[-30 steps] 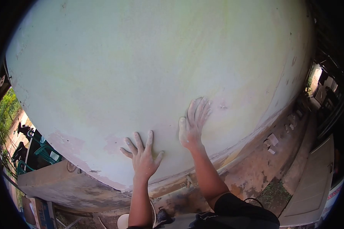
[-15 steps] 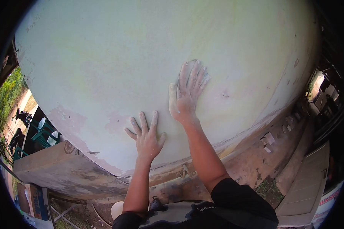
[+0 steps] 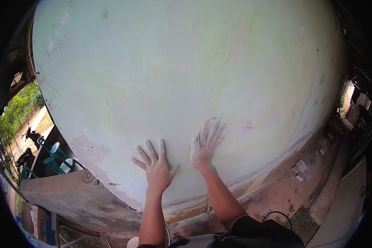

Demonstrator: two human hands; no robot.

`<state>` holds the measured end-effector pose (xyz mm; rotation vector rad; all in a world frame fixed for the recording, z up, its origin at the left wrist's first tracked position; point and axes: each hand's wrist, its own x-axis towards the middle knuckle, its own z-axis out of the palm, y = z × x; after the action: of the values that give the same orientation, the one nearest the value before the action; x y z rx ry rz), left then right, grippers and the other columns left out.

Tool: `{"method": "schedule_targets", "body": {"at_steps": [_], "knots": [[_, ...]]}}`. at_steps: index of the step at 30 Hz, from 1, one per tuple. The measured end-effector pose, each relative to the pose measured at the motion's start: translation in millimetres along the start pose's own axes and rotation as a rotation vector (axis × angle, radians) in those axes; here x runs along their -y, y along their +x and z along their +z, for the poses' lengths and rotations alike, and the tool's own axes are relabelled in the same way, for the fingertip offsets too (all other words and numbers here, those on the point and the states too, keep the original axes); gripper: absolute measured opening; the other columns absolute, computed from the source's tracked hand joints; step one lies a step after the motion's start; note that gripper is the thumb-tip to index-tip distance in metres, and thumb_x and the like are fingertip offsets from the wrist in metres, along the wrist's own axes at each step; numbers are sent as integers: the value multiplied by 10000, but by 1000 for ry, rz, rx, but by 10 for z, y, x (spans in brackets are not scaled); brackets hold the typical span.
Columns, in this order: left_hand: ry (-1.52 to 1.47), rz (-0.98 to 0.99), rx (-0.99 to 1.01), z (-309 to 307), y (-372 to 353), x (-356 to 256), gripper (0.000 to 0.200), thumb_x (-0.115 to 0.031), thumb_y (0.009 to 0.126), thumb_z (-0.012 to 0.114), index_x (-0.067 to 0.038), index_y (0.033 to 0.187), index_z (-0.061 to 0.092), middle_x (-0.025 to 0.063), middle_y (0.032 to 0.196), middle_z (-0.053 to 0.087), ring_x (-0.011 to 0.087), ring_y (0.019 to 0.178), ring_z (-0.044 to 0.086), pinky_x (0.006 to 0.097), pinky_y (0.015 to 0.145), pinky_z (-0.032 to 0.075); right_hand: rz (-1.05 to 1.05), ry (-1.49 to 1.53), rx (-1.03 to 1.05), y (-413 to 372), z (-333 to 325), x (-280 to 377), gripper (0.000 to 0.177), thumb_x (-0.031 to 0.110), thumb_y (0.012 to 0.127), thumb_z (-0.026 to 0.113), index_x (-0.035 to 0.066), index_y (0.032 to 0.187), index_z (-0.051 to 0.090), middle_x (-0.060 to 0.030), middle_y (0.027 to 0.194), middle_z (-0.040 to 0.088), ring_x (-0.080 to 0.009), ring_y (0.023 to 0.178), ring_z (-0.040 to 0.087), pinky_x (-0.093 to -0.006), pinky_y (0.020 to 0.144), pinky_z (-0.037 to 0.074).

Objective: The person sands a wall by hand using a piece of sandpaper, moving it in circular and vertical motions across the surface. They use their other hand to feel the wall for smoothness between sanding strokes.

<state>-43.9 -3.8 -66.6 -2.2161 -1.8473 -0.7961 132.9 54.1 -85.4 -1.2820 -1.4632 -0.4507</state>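
Note:
A pale green, patchy wall (image 3: 173, 82) fills most of the head view. My left hand (image 3: 157, 169) lies flat on its lower part, fingers spread, holding nothing. To the right, my right hand (image 3: 206, 142) is pressed against the wall, fingers stretched upward and close together. Under those fingers, a thin piece of what looks like sandpaper (image 3: 224, 132) shows only at its edge; most of it is hidden. Pale dust coats both hands.
A low concrete ledge (image 3: 70, 196) juts out at the lower left, with green plastic chairs (image 3: 56, 161) beyond it. Small pale pieces (image 3: 299, 167) lie along the base at right. A pale panel (image 3: 339, 206) leans at the lower right.
My right hand has slid down the wall, closer to the level of my left hand. My left hand stays spread on the wall. The view has tilted upward.

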Motion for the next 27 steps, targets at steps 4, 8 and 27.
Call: {"method": "schedule_targets", "body": {"at_steps": [4, 8, 27], "knots": [[-64, -51, 0, 89, -63, -123, 1187, -454, 786, 877, -91, 1689, 199, 355, 1719, -27, 613, 1546, -159, 783, 1159, -99, -168, -44, 94, 755, -418, 274, 671, 374, 1070, 501, 135, 1670, 317, -254, 1744, 144, -536, 1584, 93, -732, 1222, 7], [-26, 17, -111, 189, -121, -30, 1170, -439, 768, 889, -127, 1688, 237, 303, 1741, 34, 553, 1585, -93, 731, 1208, -75, -227, -68, 123, 593, -392, 89, 648, 385, 1068, 519, 197, 1664, 350, -216, 1745, 185, -506, 1587, 135, -724, 1230, 41], [-2, -144, -351, 228, -143, 367, 1397, -702, 585, 893, -113, 1680, 257, 257, 1751, 90, 503, 1606, -3, 704, 1241, -19, -226, -82, 154, 490, -332, 58, 674, 330, 1033, 581, 180, 1654, 366, -251, 1734, 184, -530, 1581, 115, -728, 1227, 22]]}}
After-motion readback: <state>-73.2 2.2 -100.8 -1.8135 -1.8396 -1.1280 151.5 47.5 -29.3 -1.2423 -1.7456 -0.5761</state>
